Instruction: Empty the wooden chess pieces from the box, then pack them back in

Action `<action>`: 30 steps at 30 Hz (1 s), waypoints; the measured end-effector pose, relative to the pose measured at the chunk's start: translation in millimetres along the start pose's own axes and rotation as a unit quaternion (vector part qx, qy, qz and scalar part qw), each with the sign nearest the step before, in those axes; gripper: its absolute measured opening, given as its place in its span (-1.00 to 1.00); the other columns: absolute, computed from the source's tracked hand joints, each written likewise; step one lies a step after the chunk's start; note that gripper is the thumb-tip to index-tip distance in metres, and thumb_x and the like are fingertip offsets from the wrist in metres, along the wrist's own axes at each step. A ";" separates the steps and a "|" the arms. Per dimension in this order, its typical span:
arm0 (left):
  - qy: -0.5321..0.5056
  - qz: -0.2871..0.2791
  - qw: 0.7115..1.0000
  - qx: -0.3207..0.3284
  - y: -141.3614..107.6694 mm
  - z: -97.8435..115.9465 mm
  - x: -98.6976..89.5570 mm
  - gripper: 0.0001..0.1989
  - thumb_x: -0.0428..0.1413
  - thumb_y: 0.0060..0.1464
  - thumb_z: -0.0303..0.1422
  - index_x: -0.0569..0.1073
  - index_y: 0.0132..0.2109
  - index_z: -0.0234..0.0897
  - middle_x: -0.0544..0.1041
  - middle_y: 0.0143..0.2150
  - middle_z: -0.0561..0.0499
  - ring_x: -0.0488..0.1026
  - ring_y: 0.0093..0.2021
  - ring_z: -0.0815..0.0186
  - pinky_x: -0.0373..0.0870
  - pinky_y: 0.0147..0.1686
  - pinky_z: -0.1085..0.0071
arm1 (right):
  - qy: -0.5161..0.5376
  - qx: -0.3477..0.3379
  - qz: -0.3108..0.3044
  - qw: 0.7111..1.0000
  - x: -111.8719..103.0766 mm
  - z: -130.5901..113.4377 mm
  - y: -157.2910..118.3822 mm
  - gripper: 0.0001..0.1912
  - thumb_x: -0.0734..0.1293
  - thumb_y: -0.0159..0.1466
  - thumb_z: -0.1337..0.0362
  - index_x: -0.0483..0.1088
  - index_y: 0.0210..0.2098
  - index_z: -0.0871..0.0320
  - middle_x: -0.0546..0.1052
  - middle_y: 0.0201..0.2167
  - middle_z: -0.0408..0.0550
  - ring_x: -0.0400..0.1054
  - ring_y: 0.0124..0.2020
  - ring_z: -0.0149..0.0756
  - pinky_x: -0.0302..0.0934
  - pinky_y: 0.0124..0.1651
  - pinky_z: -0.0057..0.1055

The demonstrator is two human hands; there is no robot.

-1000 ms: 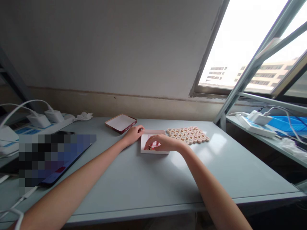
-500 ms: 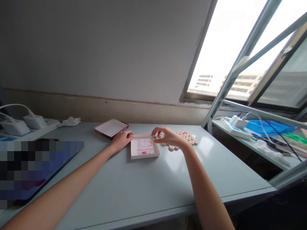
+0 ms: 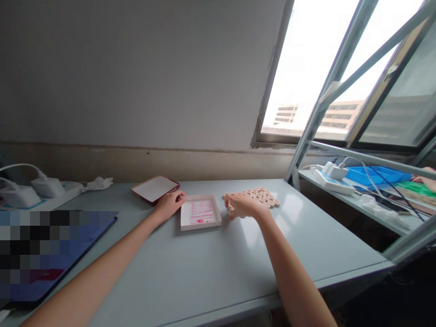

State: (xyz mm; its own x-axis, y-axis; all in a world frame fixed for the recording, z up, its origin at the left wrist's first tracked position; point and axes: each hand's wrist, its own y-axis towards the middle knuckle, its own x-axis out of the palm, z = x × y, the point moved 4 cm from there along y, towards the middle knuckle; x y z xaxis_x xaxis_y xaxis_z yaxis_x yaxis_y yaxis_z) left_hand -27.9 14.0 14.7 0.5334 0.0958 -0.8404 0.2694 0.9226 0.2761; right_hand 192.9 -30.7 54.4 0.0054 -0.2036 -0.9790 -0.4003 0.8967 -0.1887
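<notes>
Grey wall point(image 3: 136, 81) rises behind our pale desk point(image 3: 190, 268), and daylight from the window point(image 3: 313, 59) at right throws glare on the top near the discs point(image 3: 264, 194). Those lie packed close in a patch right of the box point(image 3: 200, 226), which has a red-lined sheet point(image 3: 201, 212) inside. Our right hand point(image 3: 247, 205) is between the two, at the patch's near left end, thumb and fingers pinching one disc point(image 3: 231, 211) (its dark mark shows between them). We would do best, in our judgement, to hold it by the rim, lower it level and let go softly, so no neighbour gets nudged. Our left hand point(image 3: 169, 203) is by the box's far left corner, fingers bent; whether they grip it, we cannot tell. Just behind that hand lies the lid point(image 3: 156, 187), hollow side up; farther left is a power strip point(image 3: 66, 193).
</notes>
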 end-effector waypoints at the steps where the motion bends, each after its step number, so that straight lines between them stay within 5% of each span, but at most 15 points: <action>1: -0.001 0.000 1.000 0.000 0.0 -0.2 0.0 -0.74 -0.14 0.03 -0.28 0.38 -0.29 -0.29 0.48 -0.38 -0.02 0.39 -0.38 0.29 0.19 -0.38 0.45 | 0.016 0.001 -0.011 1.000 0.6 -0.6 -0.3 -0.65 0.31 -0.01 0.30 0.26 -0.19 0.13 0.40 -0.30 -0.08 0.27 -0.39 -0.39 0.01 -0.48 -0.54; 6: -0.003 -0.001 1.000 0.000 -0.1 -2.6 0.6 -0.74 -0.15 0.02 -0.28 0.38 -0.28 -0.28 0.49 -0.34 -0.02 0.40 -0.36 0.29 0.20 -0.36 0.44 | 0.024 0.029 -0.019 0.999 -1.7 2.3 -3.6 -0.72 0.18 0.02 0.48 0.28 -0.26 0.15 0.40 -0.47 -0.13 0.22 -0.54 -0.47 -0.04 -0.53 -0.54; 10: -0.001 0.001 1.000 -0.002 0.5 -5.3 2.2 -0.73 -0.15 0.02 -0.26 0.38 -0.28 -0.27 0.49 -0.33 -0.03 0.40 -0.34 0.27 0.20 -0.34 0.43 | 0.042 0.034 -0.011 0.998 -4.8 7.4 -3.7 -0.81 0.24 0.02 0.42 0.31 -0.32 0.15 0.40 -0.46 -0.14 0.22 -0.52 -0.46 -0.01 -0.51 -0.54; 16: -0.021 0.002 1.000 0.021 -1.3 -1.9 1.8 -0.71 -0.15 0.04 -0.26 0.40 -0.27 -0.28 0.49 -0.34 -0.02 0.39 -0.35 0.29 0.22 -0.34 0.44 | 0.091 -0.127 0.156 0.975 -2.0 -28.0 13.6 -0.82 0.20 0.16 0.35 0.32 -0.23 0.16 0.39 -0.27 -0.05 0.27 -0.26 -0.36 0.12 -0.22 -0.47; 19: -0.037 -0.003 0.998 0.042 -3.9 2.7 1.3 -0.72 -0.13 0.04 -0.27 0.41 -0.27 -0.29 0.49 -0.36 0.00 0.38 -0.38 0.31 0.22 -0.37 0.46 | 0.077 -0.184 0.174 0.964 12.9 -52.0 22.0 -0.71 0.22 0.15 0.37 0.28 -0.11 0.20 0.32 -0.10 0.07 0.22 -0.09 -0.26 0.09 -0.06 -0.38; 25: -0.032 -0.007 0.999 0.037 -4.6 4.6 2.0 -0.74 -0.10 0.03 -0.30 0.44 -0.29 -0.30 0.44 -0.49 0.04 0.34 -0.47 0.36 0.18 -0.45 0.50 | 0.075 -0.127 0.132 0.980 29.1 -61.9 31.2 -0.72 0.22 0.11 0.41 0.32 -0.16 0.25 0.39 -0.16 0.13 0.26 -0.13 -0.22 0.09 -0.09 -0.37; 30: -0.004 -0.006 1.000 0.030 -5.4 8.2 -0.9 -0.75 -0.09 0.04 -0.30 0.45 -0.28 -0.28 0.47 -0.46 0.01 0.38 -0.43 0.32 0.20 -0.43 0.49 | 0.110 -0.088 0.136 0.981 7.5 -53.4 24.6 -0.87 0.24 0.09 0.28 0.36 -0.48 0.21 0.45 -0.44 -0.02 0.31 -0.34 -0.25 0.08 -0.16 -0.33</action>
State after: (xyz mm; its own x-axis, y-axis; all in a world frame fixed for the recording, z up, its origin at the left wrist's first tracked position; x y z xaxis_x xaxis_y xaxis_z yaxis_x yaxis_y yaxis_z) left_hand -23.2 5.9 17.8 0.5368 0.0813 -0.8398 0.3234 0.8995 0.2938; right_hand 134.2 -31.2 46.5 -0.3135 -0.0628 -0.9475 -0.5111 0.8521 0.1126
